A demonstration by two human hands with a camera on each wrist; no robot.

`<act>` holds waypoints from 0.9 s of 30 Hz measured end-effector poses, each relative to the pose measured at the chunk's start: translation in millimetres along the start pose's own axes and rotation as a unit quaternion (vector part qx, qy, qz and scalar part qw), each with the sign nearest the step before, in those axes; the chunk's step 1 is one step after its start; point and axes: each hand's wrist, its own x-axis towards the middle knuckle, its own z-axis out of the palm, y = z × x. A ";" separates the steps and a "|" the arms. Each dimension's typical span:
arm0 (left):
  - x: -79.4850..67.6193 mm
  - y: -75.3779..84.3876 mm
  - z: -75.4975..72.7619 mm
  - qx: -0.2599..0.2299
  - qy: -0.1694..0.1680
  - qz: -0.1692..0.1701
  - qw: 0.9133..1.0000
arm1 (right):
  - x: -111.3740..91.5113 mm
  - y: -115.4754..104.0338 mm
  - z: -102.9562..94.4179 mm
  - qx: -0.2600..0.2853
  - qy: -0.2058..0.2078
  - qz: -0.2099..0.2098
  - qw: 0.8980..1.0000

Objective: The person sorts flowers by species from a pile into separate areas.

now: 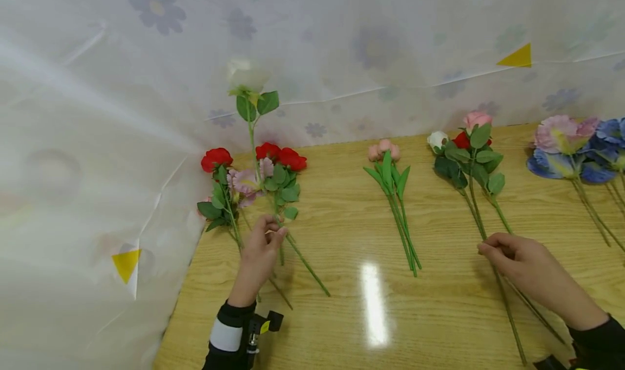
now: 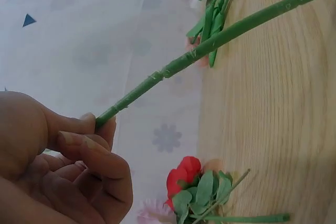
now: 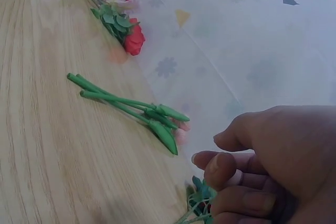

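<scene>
In the head view my left hand [image 1: 259, 256] pinches the green stem of a white rose [image 1: 247, 76], raised above the flowers at the left. The left wrist view has the stem [image 2: 181, 64] running from the thumb and fingers of that hand [image 2: 79, 166] toward the upper right. My right hand [image 1: 524, 264] hovers over the stems of a group with a pink rose [image 1: 477, 120], a red flower and a white rose [image 1: 437, 139]. No stem shows between the loosely bent fingers of the right hand [image 3: 257, 166]; thumb and forefinger are apart.
Red roses [image 1: 216, 159] and a light purple flower [image 1: 244, 181] lie below the raised rose. Pink tulips [image 1: 386, 150] lie mid-table [image 1: 322, 326]. Blue and pink flowers [image 1: 561, 142] are at the far right. A patterned white sheet [image 1: 312, 44] stands behind and left.
</scene>
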 end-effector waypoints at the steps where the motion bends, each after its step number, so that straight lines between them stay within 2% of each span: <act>1: 0.1 1.9 3.2 0.003 -0.006 0.016 1.000 | 0.5 -2.8 0.3 0.006 -0.002 -0.006 1.000; 5: 1.1 7.8 22.4 0.014 -0.034 0.086 0.996 | 5.1 -17.3 4.5 0.015 0.005 -0.029 0.999; 8: 2.1 13.3 43.3 0.009 -0.073 0.121 0.990 | 8.5 -30.7 13.4 0.028 0.018 -0.068 0.997; 11: 1.9 23.9 66.2 -0.008 -0.121 0.132 0.984 | 12.1 -46.7 26.7 0.051 0.020 -0.108 0.993; 14: 2.1 38.6 88.0 -0.018 -0.158 0.152 0.975 | 14.7 -62.4 40.6 0.082 -0.001 -0.125 0.989; 17: 2.4 54.8 106.1 -0.029 -0.183 0.172 0.967 | 16.1 -74.7 53.7 0.125 -0.035 -0.140 0.982; 21: 1.9 72.7 123.7 -0.035 -0.203 0.194 0.959 | 15.1 -84.4 67.2 0.172 -0.071 -0.173 0.967; 24: 2.0 80.6 131.8 -0.033 -0.206 0.200 0.957 | 12.3 -86.3 71.4 0.174 -0.060 -0.189 0.965; 27: 2.9 83.8 135.4 -0.027 -0.212 0.192 0.958 | 9.4 -84.0 70.8 0.151 -0.029 -0.199 0.968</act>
